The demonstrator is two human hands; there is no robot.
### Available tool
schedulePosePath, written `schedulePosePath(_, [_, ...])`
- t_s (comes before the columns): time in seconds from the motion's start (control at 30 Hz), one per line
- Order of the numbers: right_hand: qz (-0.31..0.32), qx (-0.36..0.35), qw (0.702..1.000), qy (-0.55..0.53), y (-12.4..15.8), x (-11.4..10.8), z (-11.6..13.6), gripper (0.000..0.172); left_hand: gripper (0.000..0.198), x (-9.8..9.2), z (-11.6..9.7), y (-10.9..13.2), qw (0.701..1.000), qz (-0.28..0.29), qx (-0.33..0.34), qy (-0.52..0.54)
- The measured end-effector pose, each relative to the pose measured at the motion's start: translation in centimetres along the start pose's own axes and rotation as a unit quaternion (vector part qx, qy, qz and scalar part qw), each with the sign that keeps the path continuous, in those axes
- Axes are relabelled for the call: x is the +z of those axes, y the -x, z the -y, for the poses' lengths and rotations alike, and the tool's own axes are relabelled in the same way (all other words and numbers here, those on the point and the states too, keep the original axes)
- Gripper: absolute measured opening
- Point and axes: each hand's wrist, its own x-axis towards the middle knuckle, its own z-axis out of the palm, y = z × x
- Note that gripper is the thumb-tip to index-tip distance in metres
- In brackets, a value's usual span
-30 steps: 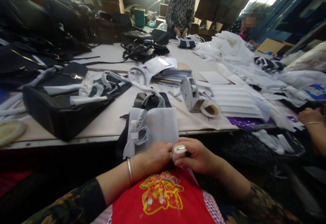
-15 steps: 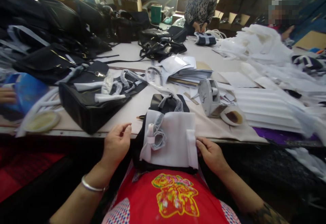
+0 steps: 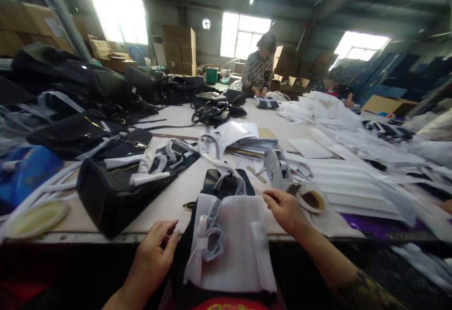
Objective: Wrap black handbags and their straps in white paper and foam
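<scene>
A black bag (image 3: 212,180) stands upright against my body at the table's front edge, a white foam sheet (image 3: 240,244) covering its near side. On the foam's left lies a coiled strap (image 3: 213,243) in clear plastic with a white wrapped end. My left hand (image 3: 155,249) is left of the bag, apart from it, thumb and fingers parted and holding nothing. At the foam's upper right corner is my right hand (image 3: 286,211), its fingers curled and thumb close to the forefinger; whether they pinch the foam is too unclear to tell.
Another black bag (image 3: 109,192) with wrapped straps lies to the left beside a tape roll (image 3: 37,218). Ahead are a paper stack (image 3: 252,143), a grey tape dispenser (image 3: 277,169) and a tape roll (image 3: 312,198). White foam sheets (image 3: 353,185) cover the right. A co-worker (image 3: 257,70) stands across the table.
The head view has tilted up, so more of the room shows. My right hand has moved from the foam's right side up to its upper corner. My left hand stays left of the bag.
</scene>
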Motion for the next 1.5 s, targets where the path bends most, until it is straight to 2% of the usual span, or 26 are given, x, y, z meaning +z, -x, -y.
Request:
schedulePosePath(0.07, [0.027, 0.023, 0.999, -0.029, -3.8, 0.7, 1.3, 0.028, 0.028, 0.0, -1.7, -2.8, 0.998, -0.001, -0.038, 0.045])
schedulePosePath(0.2, [0.085, 0.049, 0.992, -0.073, -11.2, 4.1, 4.0, 0.023, 0.032, 0.7, -6.5, -8.2, 0.98, 0.03, -0.105, 0.165])
schedulePosePath(0.27, [0.116, 0.054, 0.987, -0.102, -13.7, 5.8, 5.4, 0.02, 0.032, 1.3, -8.5, -10.4, 0.961, 0.067, -0.143, 0.228])
schedulePosePath(0.33, [0.136, 0.059, 0.979, -0.14, -15.0, 6.9, 6.4, 0.023, 0.031, 2.0, -9.8, -12.1, 0.927, 0.094, -0.197, 0.303])
schedulePosePath(0.43, [0.142, 0.066, 0.966, -0.206, -15.1, 7.4, 7.4, 0.026, 0.029, 2.8, -10.6, -14.2, 0.875, 0.103, -0.273, 0.387])
schedulePosePath(0.5, [0.126, 0.065, 0.959, -0.247, -14.4, 6.9, 7.7, 0.023, 0.028, 3.4, -10.8, -15.6, 0.855, 0.112, -0.297, 0.411])
schedulePosePath(0.63, [0.073, 0.036, 0.951, -0.298, -10.9, 5.4, 8.0, 0.025, 0.031, 4.8, -11.9, -19.3, 0.814, 0.15, -0.319, 0.462])
schedulePosePath(0.77, [0.045, -0.046, 0.954, -0.293, -7.1, 4.0, 7.7, 0.026, 0.032, 6.0, -15.2, -22.8, 0.779, 0.163, -0.298, 0.526])
schedulePosePath(0.83, [0.06, -0.053, 0.938, -0.337, -6.4, 2.6, 7.6, 0.03, 0.028, 6.0, -17.4, -23.3, 0.776, 0.162, -0.25, 0.557])
schedulePosePath(0.87, [0.082, -0.045, 0.918, -0.385, -6.4, 1.7, 7.7, 0.036, 0.027, 5.7, -18.6, -23.1, 0.774, 0.171, -0.221, 0.568])
schedulePosePath(0.9, [0.114, -0.039, 0.888, -0.443, -6.7, 0.5, 8.0, 0.044, 0.028, 5.5, -19.6, -22.7, 0.771, 0.189, -0.194, 0.576])
schedulePosePath(1.0, [0.23, -0.059, 0.769, -0.593, -8.2, -3.8, 10.0, 0.065, 0.04, 4.9, -21.5, -20.3, 0.781, 0.276, -0.094, 0.552])
schedulePosePath(1.07, [0.248, -0.07, 0.716, -0.649, -9.5, -6.7, 11.9, 0.058, 0.046, 4.7, -21.7, -19.0, 0.8, 0.327, -0.021, 0.502])
schedulePosePath(1.1, [0.227, -0.065, 0.708, -0.666, -10.2, -8.1, 12.7, 0.048, 0.049, 4.7, -21.5, -18.7, 0.806, 0.347, 0.005, 0.479])
schedulePosePath(1.2, [0.083, -0.048, 0.734, -0.672, -12.8, -12.4, 14.5, 0.018, 0.052, 4.6, -20.3, -19.0, 0.821, 0.374, 0.026, 0.431])
schedulePosePath(1.27, [-0.009, -0.068, 0.758, -0.649, -14.4, -15.3, 14.8, 0.009, 0.054, 4.5, -19.2, -19.8, 0.839, 0.376, 0.02, 0.393])
schedulePosePath(1.33, [-0.067, -0.108, 0.769, -0.626, -15.3, -18.2, 14.8, 0.005, 0.055, 4.4, -18.1, -20.5, 0.854, 0.375, 0.012, 0.36])
schedulePosePath(1.43, [-0.117, -0.176, 0.79, -0.576, -15.1, -21.2, 14.8, 0.009, 0.055, 4.6, -16.7, -21.5, 0.899, 0.316, -0.008, 0.302])
schedulePosePath(1.5, [-0.134, -0.219, 0.809, -0.529, -14.2, -21.6, 15.1, 0.017, 0.053, 4.8, -16.1, -22.3, 0.933, 0.245, -0.02, 0.264])
